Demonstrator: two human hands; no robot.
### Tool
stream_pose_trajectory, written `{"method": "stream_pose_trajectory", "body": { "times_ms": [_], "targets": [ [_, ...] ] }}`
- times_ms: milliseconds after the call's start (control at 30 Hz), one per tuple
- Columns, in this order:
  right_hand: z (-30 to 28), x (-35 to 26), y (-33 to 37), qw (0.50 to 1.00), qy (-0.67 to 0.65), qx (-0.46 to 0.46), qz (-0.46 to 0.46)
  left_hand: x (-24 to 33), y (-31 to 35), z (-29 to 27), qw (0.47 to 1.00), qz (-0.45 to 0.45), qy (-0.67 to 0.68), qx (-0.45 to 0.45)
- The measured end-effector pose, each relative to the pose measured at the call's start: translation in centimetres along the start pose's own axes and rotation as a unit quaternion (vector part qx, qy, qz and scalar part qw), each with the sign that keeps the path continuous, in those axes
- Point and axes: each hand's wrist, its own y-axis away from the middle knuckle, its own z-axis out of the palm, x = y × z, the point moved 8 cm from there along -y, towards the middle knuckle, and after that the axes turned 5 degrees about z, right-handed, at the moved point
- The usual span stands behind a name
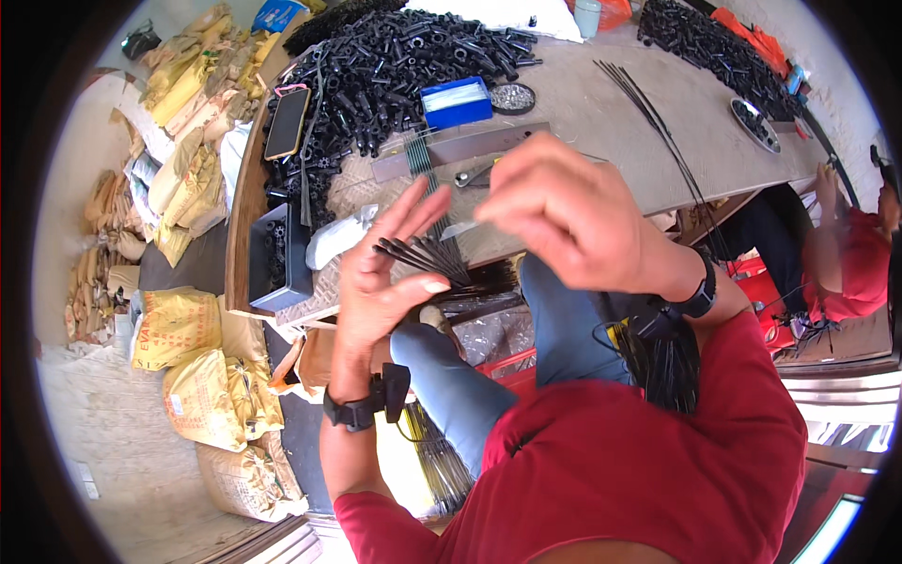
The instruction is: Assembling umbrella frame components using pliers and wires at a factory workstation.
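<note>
My left hand (pixel 376 273) is open, its thumb stretched out and its fingers spread. Several thin black rods with thicker ends (pixel 425 259) fan out in the gap between thumb and fingers; whether they rest against the palm I cannot tell. To its right, my right hand (pixel 564 211) is raised over the table edge, slightly blurred. Its fingers are curled into a pinch, and what they hold, if anything, is hidden. Just behind the hands lie a pliers-like metal tool (pixel 474 176), partly covered, and a grey metal bar (pixel 395 166). Dark green strips (pixel 419 160) cross that bar.
A large heap of black tubular parts (pixel 376 66) covers the table's back left, with a blue box (pixel 456 101), a small round dish (pixel 513 98) and a phone (pixel 287 122). Long black rods (pixel 658 122) overhang the edge. Yellow sacks (pixel 178 329) stand left; another person (pixel 846 263) sits right.
</note>
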Motion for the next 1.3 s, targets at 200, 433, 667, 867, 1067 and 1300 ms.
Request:
{"method": "stream_pose_trajectory", "body": {
  "times_ms": [200, 433, 667, 867, 1067, 1300],
  "targets": [
    [1.1, -2.8, 0.6, 0.961, 0.201, 0.054, -0.181, 4.9, -1.1, 1.8, 0.991, 0.041, -0.127, 0.022],
    [1.3, 1.0, 1.0, 0.993, -0.076, 0.088, -0.018, 4.7, -1.2, 1.4, 0.986, 0.020, -0.156, 0.046],
    [1.0, 1.0, 1.1, 0.995, -0.021, 0.095, -0.024, 5.0, -1.8, 1.8, 0.982, 0.035, -0.180, 0.043],
    [0.1, -0.7, 0.5, 0.990, 0.073, 0.064, -0.105, 5.6, -2.1, 1.9, 0.973, 0.065, -0.213, 0.055],
    [0.4, -3.5, -0.1, 0.912, 0.221, 0.051, -0.341, 5.2, -2.2, 1.9, 0.923, 0.092, -0.367, -0.076],
    [1.9, -4.3, -0.9, 0.923, 0.258, 0.025, -0.285, 5.9, -2.1, 1.3, 0.884, 0.214, -0.411, -0.054]
  ]
}}
